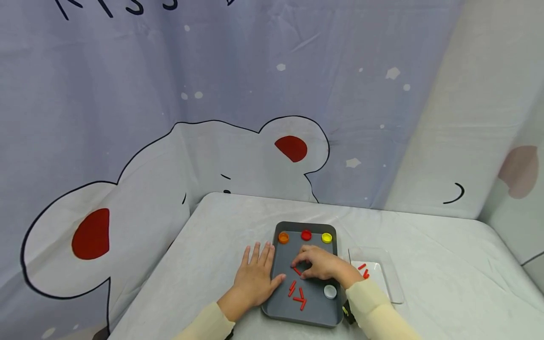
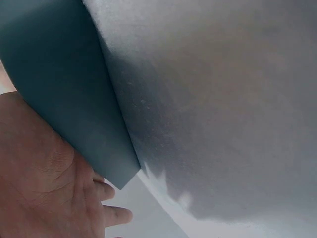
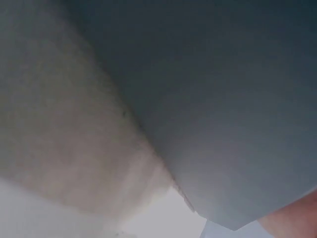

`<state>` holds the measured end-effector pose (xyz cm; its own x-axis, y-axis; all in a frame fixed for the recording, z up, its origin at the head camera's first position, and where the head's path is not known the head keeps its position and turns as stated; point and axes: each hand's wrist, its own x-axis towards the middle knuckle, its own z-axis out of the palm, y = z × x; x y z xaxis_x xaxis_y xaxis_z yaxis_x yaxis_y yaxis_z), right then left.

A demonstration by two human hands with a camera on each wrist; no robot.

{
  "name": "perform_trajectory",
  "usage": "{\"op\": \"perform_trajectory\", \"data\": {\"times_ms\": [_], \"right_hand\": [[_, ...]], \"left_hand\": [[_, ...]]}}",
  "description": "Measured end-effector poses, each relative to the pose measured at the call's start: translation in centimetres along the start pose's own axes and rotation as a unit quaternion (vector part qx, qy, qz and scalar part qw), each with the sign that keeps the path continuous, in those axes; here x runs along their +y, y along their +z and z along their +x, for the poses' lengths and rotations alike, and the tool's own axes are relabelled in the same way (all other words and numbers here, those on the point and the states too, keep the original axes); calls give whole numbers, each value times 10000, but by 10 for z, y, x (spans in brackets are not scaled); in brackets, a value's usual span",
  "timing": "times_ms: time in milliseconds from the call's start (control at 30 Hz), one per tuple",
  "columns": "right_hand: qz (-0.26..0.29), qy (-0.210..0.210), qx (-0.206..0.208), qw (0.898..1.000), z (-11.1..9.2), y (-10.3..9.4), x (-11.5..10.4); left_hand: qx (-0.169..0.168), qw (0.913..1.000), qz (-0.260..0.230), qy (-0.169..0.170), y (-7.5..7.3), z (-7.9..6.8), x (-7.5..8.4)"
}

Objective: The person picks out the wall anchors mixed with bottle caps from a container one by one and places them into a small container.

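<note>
In the near half of the gray tray (image 1: 307, 317) lie loose red sticks (image 1: 298, 299). The left hand (image 1: 253, 279) lies flat at the tray's left wall, thumb over the rim, grip released. The right hand (image 1: 319, 264) reaches across the tray's right side, thumb and fingertip pinching a single red stick (image 1: 297, 271) at mid-tray; the loose ones lie nearer than this grip. Three round caps (image 1: 306, 235) line the tray's far end.
</note>
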<state>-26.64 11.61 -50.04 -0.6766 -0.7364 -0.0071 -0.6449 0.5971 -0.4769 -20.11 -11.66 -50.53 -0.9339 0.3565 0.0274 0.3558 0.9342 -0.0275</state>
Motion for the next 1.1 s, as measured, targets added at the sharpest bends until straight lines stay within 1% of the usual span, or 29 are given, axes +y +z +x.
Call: {"op": "perform_trajectory", "data": {"times_ms": [200, 400, 533, 633, 733, 833, 933, 1000, 1100], "right_hand": [[-142, -11, 116, 9998, 0, 1, 0], [-308, 83, 170, 9993, -1, 3, -4], [-508, 132, 199, 9984, 0, 5, -5], [-715, 106, 220, 9971, 2, 7, -5], [-806, 64, 264, 9964, 3, 8, -3], [-621, 16, 399, 9973, 1, 7, -2], [-213, -73, 612, 9979, -3, 3, -5], [65, -172, 820, 9965, -9, -1, -8], [382, -315, 1184, 9917, -19, -8, -13]], "left_hand": [[-64, 10000, 20, -33, 0, 0, 1], [-118, 9999, 20, -38, -2, -1, 1], [-134, 9999, 14, -49, -2, -1, 1], [-131, 9999, 4, -43, -2, -1, 2], [-143, 9999, 12, -28, -2, 0, 2], [-159, 9999, 30, -33, -2, 0, 1], [-130, 9999, 59, -33, -2, 0, 1], [-104, 9999, 74, -24, -1, 0, 1], [-63, 10000, 64, -1, 0, 0, 0]]}}
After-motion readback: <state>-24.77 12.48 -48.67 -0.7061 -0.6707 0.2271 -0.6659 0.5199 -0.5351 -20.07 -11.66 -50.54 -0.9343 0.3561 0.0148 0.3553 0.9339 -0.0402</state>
